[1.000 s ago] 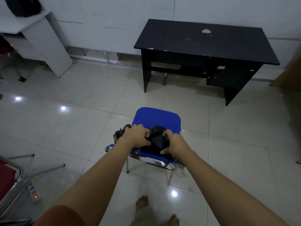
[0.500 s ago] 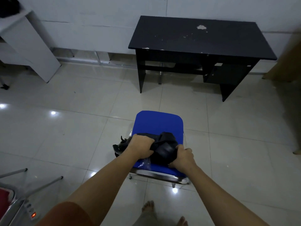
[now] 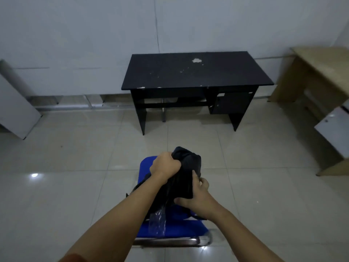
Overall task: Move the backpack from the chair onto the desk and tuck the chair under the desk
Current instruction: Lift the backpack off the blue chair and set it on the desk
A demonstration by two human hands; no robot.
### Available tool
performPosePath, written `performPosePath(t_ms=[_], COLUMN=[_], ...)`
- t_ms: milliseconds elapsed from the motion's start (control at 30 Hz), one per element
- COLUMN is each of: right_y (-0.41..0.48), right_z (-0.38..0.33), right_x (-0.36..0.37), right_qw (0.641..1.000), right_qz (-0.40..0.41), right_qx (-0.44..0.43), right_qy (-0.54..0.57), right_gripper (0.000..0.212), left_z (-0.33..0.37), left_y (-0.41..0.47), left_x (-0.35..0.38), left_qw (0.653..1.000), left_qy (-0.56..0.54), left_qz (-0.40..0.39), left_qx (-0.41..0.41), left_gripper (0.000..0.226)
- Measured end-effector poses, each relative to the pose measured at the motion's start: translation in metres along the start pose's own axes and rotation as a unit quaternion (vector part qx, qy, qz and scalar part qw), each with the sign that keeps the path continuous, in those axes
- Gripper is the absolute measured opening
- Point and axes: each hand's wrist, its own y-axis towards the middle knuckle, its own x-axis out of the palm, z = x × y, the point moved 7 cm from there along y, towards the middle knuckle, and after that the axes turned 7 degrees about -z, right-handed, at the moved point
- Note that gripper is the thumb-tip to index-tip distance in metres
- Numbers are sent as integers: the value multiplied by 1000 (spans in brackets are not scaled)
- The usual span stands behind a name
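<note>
A black backpack [image 3: 186, 167] hangs lifted above the blue seat of a metal-framed chair [image 3: 181, 230] just in front of me. My left hand [image 3: 165, 164] grips its upper left part. My right hand [image 3: 196, 198] holds its lower right side. A strip of clear plastic [image 3: 157, 223] dangles from the bag over the seat. The black desk [image 3: 196, 72] stands against the white wall beyond, its top bare apart from white chipped spots, an open knee space under its left part and a small cabinet under its right.
A wooden desk [image 3: 321, 72] with a white drawer unit [image 3: 334, 127] stands at the right. A white panel [image 3: 17, 110] leans at the far left. Pale glossy floor tiles lie between the chair and the black desk.
Both hands have raised the backpack off the chair seat. The view has tilted up and shifted right, bringing the wooden desk into sight.
</note>
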Motion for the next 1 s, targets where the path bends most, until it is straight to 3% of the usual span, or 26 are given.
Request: performPosePath(t_ms=[67,167,267,433,667,800,1000], right_y=[-3,-9,-21,-55,-66,-54,-17], right_z=[-5,-20,-38,-46,-48,-58,-80], right_x=[-8,-30,-90,-227,-405,-482,-587], right_qw=[1000,995,982,944,911,897,858], right_qz=[-18,-20,87,252,342,358,425], right_qx=[-24,-93,-144,-208,-219,-235,-270], right_qy=[-4,21,89,33,-67,-111,-99], right_gripper=[128,131,122,53,38,38,42], left_z=[30,83,142,243,370,424,490], left_y=[5,11,10,0,12,34,92], left_x=[-6,-11,-7,3,15,13,-17], left_qw=[994,954,907,872,819,829,912], left_qy=[-109,-298,-422,-488,-564,-545,-362], left_qz=[15,31,13,29,43,48,8], left_qx=[-12,-11,0,25,98,116,194], left_gripper=[11,11,14,9,11,13,42])
